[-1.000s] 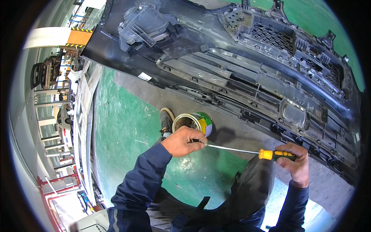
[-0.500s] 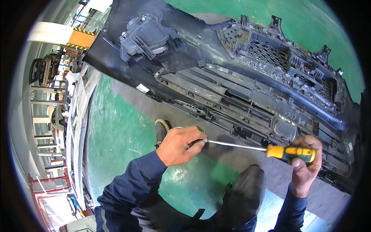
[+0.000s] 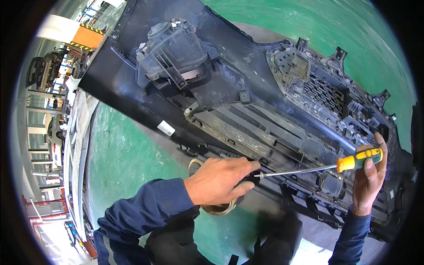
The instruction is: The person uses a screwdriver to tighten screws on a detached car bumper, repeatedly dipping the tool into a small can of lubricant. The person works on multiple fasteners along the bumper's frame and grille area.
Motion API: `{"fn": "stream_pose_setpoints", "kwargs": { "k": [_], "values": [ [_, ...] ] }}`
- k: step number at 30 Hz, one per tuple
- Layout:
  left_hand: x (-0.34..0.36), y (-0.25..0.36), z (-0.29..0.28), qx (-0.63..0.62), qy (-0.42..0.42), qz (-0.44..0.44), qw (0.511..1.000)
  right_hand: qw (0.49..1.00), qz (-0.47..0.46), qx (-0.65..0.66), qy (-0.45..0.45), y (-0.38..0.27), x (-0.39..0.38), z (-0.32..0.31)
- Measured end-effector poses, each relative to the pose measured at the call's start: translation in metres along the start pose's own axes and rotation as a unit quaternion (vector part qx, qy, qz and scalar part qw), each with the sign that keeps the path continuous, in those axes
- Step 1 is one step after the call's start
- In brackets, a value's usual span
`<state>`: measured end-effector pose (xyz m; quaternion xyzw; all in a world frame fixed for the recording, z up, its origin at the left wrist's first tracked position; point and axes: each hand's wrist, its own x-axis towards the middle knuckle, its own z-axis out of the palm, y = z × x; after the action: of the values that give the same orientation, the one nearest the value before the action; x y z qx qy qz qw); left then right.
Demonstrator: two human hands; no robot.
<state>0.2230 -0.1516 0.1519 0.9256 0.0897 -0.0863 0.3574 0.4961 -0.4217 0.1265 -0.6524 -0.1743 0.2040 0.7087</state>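
In my right hand is a screwdriver with a yellow and dark green handle, its long metal shaft pointing left. At the shaft's tip sits a small pale piece, perhaps a screw, too small to be sure. My left hand is just left of the tip, thumb and forefinger apart; its other fingers are hidden. Beyond both hands lies a large black car bumper, its inner side up, with ribs, clips and mesh grille parts. A lamp-like housing is fixed near its far left end.
Below my left hand shows a round tan-rimmed thing, mostly hidden. My dark-trousered leg is at the lower middle. Green floor lies to the left, with long pale panels beyond it. An orange block with striped edges stands far left.
The view has shifted closer to the bumper. My left hand's fingers have come away from the screwdriver tip and spread apart. My right hand has moved up and right with the screwdriver.
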Motion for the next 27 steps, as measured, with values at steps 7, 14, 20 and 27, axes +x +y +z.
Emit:
{"fn": "stream_pose_setpoints", "kwargs": {
  "k": [7, 14, 20, 27],
  "values": [
    [0.057, -0.137, -0.048, 0.148, -0.195, -0.055, 0.968, 0.997, -0.034, -0.063, 0.035, 0.037, 0.095, 0.079],
    [0.15, -0.229, 0.007, 0.261, -0.188, -0.065, 0.945, 0.985, -0.105, -0.139, -0.012, 0.075, 0.174, 0.206],
    [0.163, -0.288, 0.038, 0.259, -0.084, -0.054, 0.961, 0.975, -0.088, -0.181, -0.097, 0.116, 0.212, 0.286],
    [0.165, -0.303, 0.038, 0.268, -0.073, -0.048, 0.96, 0.954, -0.105, -0.235, -0.154, 0.143, 0.244, 0.316]
  ]
}}
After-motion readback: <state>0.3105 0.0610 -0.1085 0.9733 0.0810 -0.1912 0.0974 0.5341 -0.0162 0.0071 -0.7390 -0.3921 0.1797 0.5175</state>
